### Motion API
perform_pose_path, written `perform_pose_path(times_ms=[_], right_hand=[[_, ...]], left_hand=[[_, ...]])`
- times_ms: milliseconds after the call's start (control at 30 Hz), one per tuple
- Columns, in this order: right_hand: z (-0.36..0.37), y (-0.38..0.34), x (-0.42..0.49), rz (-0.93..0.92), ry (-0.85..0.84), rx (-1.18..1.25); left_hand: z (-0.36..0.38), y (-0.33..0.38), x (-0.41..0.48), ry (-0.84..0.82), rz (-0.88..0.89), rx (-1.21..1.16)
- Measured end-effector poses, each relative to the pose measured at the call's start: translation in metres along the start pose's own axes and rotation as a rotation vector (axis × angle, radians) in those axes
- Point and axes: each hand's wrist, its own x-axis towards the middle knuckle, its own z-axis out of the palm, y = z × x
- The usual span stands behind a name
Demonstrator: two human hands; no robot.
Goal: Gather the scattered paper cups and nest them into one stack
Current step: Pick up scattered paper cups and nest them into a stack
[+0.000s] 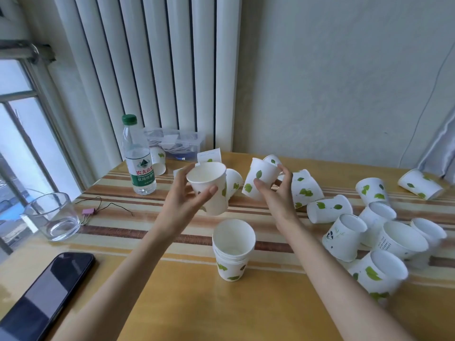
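My left hand (189, 196) holds a white paper cup (209, 185) with green leaf prints above the table, mouth up and tilted toward me. My right hand (275, 193) grips a second leaf-print cup (261, 177), tilted with its mouth to the upper left. Below both hands a short nested stack of cups (232, 249) stands upright near the table's middle. Several loose cups (330, 209) lie on their sides at the right, and a few more cups (232, 183) lie behind my hands.
A water bottle (139, 158) stands at the back left with a clear plastic box (177, 142) behind it. An empty glass (53, 216) and a dark phone (46, 294) sit at the left. A thin wire with a pink tag (88, 211) lies beside the glass. The striped wooden table (192, 311) meets the wall.
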Motion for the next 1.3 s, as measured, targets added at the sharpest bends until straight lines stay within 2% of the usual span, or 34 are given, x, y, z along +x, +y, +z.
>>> perform_pose_path(times_ms=[133,200,467,567,700,800,900,1133,1300], right_hand=[[-0.023,-0.021,-0.028,-0.17,-0.024,0.056],[-0.029,-0.028,-0.042,-0.221,-0.04,0.059],[-0.041,-0.032,-0.078,-0.291,-0.065,0.096],[-0.041,-0.03,-0.089,-0.29,-0.093,0.126],[-0.036,-0.036,-0.1,-0.352,-0.158,0.221],[-0.024,-0.035,-0.108,-0.388,-0.268,0.106],[-0.016,-0.021,-0.112,-0.36,-0.332,0.001],[-0.012,-0.015,-0.114,-0.331,-0.395,-0.074],[-0.011,0.001,-0.122,-0.183,-0.584,-0.134]], left_hand=[[0.005,0.037,-0.029,-0.095,0.087,-0.038],[0.011,0.045,-0.043,-0.141,0.118,0.019],[0.02,0.02,-0.08,-0.229,0.077,0.292],[0.024,0.012,-0.092,-0.269,0.007,0.258],[0.031,0.003,-0.095,-0.221,0.005,0.241],[0.03,-0.005,-0.097,-0.252,-0.03,0.192],[0.026,-0.015,-0.103,-0.279,-0.077,0.164],[0.02,-0.024,-0.107,-0.238,-0.06,0.203],[0.023,-0.028,-0.104,-0.193,-0.098,0.139]])
